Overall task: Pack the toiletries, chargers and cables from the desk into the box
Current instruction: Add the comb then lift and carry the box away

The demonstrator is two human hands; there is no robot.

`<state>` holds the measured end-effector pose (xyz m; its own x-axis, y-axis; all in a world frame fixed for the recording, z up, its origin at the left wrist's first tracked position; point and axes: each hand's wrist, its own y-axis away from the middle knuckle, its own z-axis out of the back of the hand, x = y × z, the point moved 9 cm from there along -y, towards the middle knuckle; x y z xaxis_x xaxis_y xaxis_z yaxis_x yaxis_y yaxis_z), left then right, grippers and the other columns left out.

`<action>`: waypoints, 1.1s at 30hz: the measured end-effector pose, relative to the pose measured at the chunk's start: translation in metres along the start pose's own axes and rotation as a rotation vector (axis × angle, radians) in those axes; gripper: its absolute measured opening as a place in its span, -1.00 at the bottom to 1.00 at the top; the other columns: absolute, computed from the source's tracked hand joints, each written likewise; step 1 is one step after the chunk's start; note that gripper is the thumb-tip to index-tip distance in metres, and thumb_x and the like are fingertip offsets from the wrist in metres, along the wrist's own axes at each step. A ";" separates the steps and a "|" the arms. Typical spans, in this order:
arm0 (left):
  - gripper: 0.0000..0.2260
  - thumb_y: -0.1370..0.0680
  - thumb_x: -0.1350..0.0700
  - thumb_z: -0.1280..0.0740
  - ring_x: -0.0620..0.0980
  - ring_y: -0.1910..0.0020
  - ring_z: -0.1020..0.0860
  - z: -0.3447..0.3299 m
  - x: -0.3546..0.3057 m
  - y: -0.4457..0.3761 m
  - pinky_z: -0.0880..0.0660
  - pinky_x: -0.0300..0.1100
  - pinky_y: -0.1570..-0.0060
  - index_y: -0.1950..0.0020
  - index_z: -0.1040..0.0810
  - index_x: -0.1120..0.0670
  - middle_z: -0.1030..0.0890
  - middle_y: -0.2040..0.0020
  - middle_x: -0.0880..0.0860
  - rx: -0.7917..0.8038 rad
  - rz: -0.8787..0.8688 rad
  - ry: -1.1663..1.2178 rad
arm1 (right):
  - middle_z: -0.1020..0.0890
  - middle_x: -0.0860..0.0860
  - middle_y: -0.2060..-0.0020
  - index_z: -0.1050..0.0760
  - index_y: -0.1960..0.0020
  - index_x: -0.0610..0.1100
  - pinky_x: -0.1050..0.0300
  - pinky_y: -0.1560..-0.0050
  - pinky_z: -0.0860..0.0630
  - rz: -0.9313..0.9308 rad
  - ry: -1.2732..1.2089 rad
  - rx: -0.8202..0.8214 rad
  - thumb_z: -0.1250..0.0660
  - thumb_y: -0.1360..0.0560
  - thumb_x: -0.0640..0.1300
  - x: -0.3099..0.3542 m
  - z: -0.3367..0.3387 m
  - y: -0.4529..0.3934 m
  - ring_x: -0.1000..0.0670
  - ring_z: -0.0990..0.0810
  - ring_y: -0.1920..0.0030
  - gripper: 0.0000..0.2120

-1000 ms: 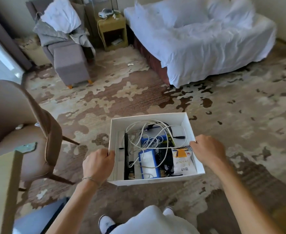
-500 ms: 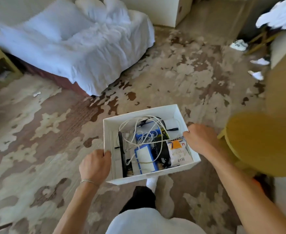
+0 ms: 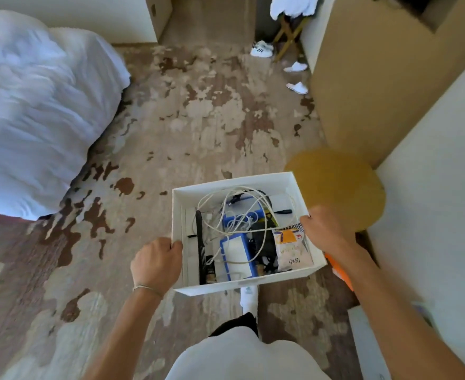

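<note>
The left hand grips the left wall of the box and the right hand grips its right wall, holding it above open carpet. Inside lie white cables, a comb and a packet, its print probably illegible. A stool crowds the right; a bed lies far left.

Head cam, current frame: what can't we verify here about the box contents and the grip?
- Fingers of the left hand and right hand: curled over the walls of the white box, so the hold underneath is hidden.
- Items under the white cables and blue-edged case: covered by the tangle.
- Print on the snack packet: too small to read.
- The desk: not identifiable, so leftovers are unknown.
- Bed: motion-blurred, cut by the left edge.
</note>
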<state>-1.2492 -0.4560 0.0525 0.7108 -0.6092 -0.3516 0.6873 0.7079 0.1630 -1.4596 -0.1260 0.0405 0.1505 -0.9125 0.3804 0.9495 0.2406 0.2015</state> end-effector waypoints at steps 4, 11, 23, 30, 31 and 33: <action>-0.63 -0.58 0.01 -0.21 0.03 0.46 -0.48 -0.024 -0.058 -0.043 -0.26 -0.21 0.44 0.39 -0.47 0.13 -0.53 0.44 0.06 0.064 -0.082 -0.036 | -0.41 -0.05 0.45 -0.37 0.38 -0.15 0.16 0.43 -0.22 -0.124 0.055 -0.026 -0.25 -0.56 -0.10 -0.038 0.021 -0.024 -0.02 -0.36 0.45 -0.66; -0.61 -0.60 0.01 -0.20 0.07 0.43 -0.49 -0.066 -0.160 -0.108 -0.36 -0.18 0.42 0.39 -0.45 0.15 -0.52 0.43 0.10 0.175 -0.220 -0.031 | -0.53 -0.10 0.36 -0.54 0.21 -0.23 0.07 0.33 -0.33 -0.304 0.145 -0.085 -0.22 -0.57 -0.03 -0.098 0.056 -0.068 -0.10 -0.43 0.37 -0.68; -0.61 -0.60 -0.04 -0.17 0.16 0.34 -0.51 -0.143 -0.296 -0.160 -0.42 -0.10 0.30 0.38 -0.44 0.09 -0.53 0.34 0.10 0.259 -0.313 -0.032 | -0.55 -0.06 0.28 -0.57 0.09 -0.10 0.15 0.38 -0.26 -0.473 0.162 -0.101 -0.16 -0.59 0.07 -0.210 0.077 -0.136 -0.11 -0.48 0.29 -0.69; -0.58 -0.63 -0.03 -0.16 0.01 0.46 -0.40 -0.207 -0.372 -0.187 -0.23 -0.20 0.43 0.41 -0.34 0.07 -0.43 0.44 0.03 0.272 -0.419 -0.136 | -0.56 -0.03 0.30 -0.52 0.19 -0.07 0.11 0.30 -0.42 -0.507 0.122 -0.069 -0.19 -0.59 0.06 -0.277 0.077 -0.191 -0.07 -0.51 0.31 -0.71; -0.59 -0.64 -0.05 -0.14 0.06 0.42 -0.44 -0.218 -0.380 -0.189 -0.31 -0.18 0.40 0.38 -0.35 0.08 -0.46 0.41 0.06 0.287 -0.413 -0.151 | -0.60 -0.05 0.28 -0.54 0.18 -0.09 0.07 0.24 -0.50 -0.500 0.115 -0.057 -0.19 -0.59 0.06 -0.286 0.075 -0.200 -0.09 -0.55 0.27 -0.70; -0.61 -0.64 -0.07 -0.11 0.13 0.32 -0.51 -0.241 -0.393 -0.195 -0.44 -0.11 0.27 0.33 -0.37 0.08 -0.53 0.33 0.10 0.319 -0.394 -0.196 | -0.63 -0.07 0.25 -0.57 0.15 -0.10 0.05 0.21 -0.54 -0.490 0.102 -0.038 -0.18 -0.61 0.06 -0.303 0.070 -0.219 -0.10 -0.57 0.25 -0.68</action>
<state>-1.6982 -0.2681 -0.0634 0.3836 -0.8835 -0.2689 0.8970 0.2873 0.3358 -1.7325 0.1207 -0.0554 -0.2912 -0.9435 0.1583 0.9243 -0.2348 0.3008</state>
